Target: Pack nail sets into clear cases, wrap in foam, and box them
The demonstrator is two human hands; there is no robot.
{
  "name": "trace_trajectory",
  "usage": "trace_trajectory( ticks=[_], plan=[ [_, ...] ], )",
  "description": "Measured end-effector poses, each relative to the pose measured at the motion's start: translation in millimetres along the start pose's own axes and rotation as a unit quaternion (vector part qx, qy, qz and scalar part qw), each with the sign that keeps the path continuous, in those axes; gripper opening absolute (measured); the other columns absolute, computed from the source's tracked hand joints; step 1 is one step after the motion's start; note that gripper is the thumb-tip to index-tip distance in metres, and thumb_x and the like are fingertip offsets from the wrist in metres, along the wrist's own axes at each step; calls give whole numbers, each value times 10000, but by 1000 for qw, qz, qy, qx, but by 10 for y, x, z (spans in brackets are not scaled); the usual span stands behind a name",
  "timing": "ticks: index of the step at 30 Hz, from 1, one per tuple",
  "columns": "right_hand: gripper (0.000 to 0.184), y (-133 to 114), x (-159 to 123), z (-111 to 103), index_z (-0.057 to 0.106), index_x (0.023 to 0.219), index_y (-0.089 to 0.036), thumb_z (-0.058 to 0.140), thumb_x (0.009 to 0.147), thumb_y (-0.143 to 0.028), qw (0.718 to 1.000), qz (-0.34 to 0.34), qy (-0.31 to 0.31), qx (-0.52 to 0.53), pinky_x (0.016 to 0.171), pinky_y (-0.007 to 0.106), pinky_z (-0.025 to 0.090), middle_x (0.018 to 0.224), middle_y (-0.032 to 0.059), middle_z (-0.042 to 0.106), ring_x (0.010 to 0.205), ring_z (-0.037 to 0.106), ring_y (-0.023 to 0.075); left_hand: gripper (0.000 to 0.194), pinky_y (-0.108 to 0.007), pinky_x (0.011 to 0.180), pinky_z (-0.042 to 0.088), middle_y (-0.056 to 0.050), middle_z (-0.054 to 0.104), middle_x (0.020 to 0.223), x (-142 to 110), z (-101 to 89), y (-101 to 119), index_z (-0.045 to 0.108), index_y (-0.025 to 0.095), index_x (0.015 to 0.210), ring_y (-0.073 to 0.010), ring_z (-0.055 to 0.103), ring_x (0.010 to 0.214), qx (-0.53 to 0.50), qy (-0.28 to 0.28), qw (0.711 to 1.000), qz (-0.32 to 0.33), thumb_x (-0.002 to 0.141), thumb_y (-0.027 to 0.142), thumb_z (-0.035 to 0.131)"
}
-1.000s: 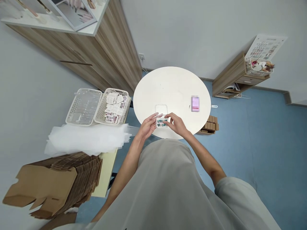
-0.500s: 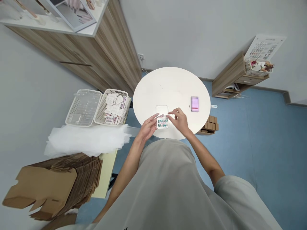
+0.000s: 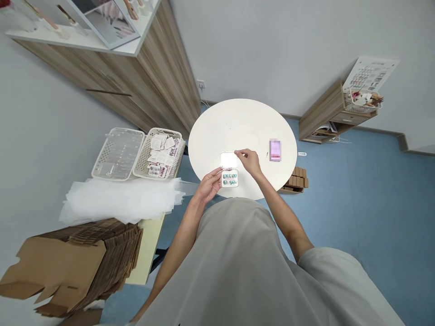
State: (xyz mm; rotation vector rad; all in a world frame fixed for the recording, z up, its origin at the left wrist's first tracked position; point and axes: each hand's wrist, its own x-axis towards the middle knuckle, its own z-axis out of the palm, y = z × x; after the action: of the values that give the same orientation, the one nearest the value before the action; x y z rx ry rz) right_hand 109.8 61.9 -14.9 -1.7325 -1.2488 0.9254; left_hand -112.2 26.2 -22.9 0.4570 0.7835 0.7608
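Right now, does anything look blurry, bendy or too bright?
All in the head view: the phone-like rectangle is broken into coarse pixel squares; the nail case lid looks bright white, maybe glare; the wood-grain cabinet leans, likely lens stretch; the teal nails are too small for fine detail.

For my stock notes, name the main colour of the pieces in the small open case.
Mostly teal; the pieces show best in the head view.

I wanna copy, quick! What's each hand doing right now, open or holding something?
Left hand: closed on the side of the clear case.
Right hand: at a corner of the open lid; can't tell if gripping.
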Motion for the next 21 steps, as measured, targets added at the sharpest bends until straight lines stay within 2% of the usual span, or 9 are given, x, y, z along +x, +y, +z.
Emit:
trace_trajectory(
  ticks=[3,6,9,14,18,21],
  plan=[
    [429,-169,-102,-104,853,963,-212,685,994,-606,999,-39,5,31,798,353,526,1023,79,786,807,619,192,397,-502,1169,545,-222,763,1357,3,-7,12,741,93,1327,-323,719,1309,1,-2,1000,6,939,174,767],
    [449,-344,-320,-242,865,1016,-228,704,983,-646,995,-87,-2,57,755,339,524,981,69,748,794,592,182,398,-483,1168,547,-214,768,1347,15,12,50,749,98,1319,-317,720,1307,1,-3,1000,14,931,177,778],
    [415,-427,-597,-363,877,1072,-252,741,973,-631,989,-124,-43,67,703,318,509,957,58,703,804,599,175,361,-477,1146,564,-214,769,1342,34,52,104,762,95,1289,-325,725,1294,-1,0,1000,25,952,222,769],
    [332,-288,-953,-418,877,1087,-279,755,992,-573,980,-170,-78,65,649,310,485,953,43,670,728,556,145,374,-481,1128,574,-219,740,1402,37,134,179,775,92,1261,-350,694,1343,-1,-9,999,31,1015,367,717],
    [329,-151,-1071,-377,870,1080,-281,737,1003,-572,980,-171,-81,61,634,311,482,934,42,678,714,561,147,380,-470,1146,558,-214,723,1438,23,185,196,781,98,1272,-351,670,1380,17,-27,999,35,966,322,785],
    [357,-136,-1094,-378,854,1089,-276,764,964,-598,986,-142,-74,52,652,317,502,955,47,712,702,572,150,368,-480,1163,546,-209,725,1438,26,212,203,787,106,1261,-352,660,1396,21,-22,999,38,944,292,807]
  ],
)
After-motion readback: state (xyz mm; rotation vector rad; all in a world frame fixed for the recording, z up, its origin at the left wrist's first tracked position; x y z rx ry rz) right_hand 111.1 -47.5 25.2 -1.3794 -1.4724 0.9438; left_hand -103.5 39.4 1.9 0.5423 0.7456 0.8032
